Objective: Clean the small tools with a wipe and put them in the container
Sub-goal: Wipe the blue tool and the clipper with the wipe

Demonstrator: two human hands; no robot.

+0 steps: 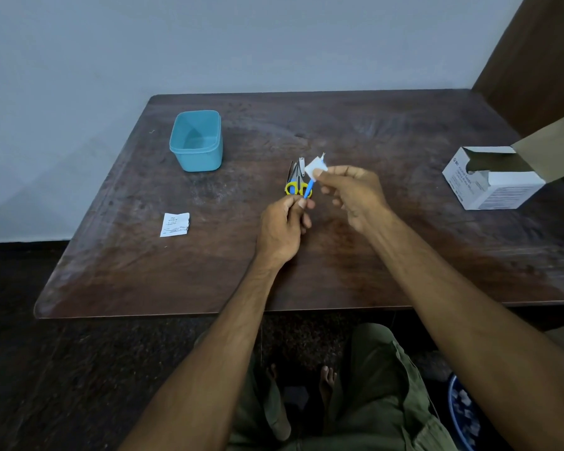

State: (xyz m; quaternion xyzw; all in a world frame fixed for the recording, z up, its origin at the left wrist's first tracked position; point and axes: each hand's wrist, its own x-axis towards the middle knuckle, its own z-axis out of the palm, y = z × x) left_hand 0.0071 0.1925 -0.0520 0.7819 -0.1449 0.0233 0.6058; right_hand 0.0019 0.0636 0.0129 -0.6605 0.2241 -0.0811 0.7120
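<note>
My left hand [284, 222] pinches the lower end of a thin blue-handled tool [309, 187] above the table's middle. My right hand [352, 193] presses a white wipe [316, 167] around the tool's upper part; its metal tip pokes out above the wipe. Just behind the tool, yellow-handled scissors [294, 187] lie on the wooden table [339, 265] with other small metal tools [299, 167] beside their blades. An open teal container [196, 140] stands to the far left; nothing shows inside it.
A torn white wipe wrapper [174, 224] lies left of my hands. An open white cardboard box [492, 180] stands at the right, its flap raised. A grey wall runs behind the table. My legs are below its front edge.
</note>
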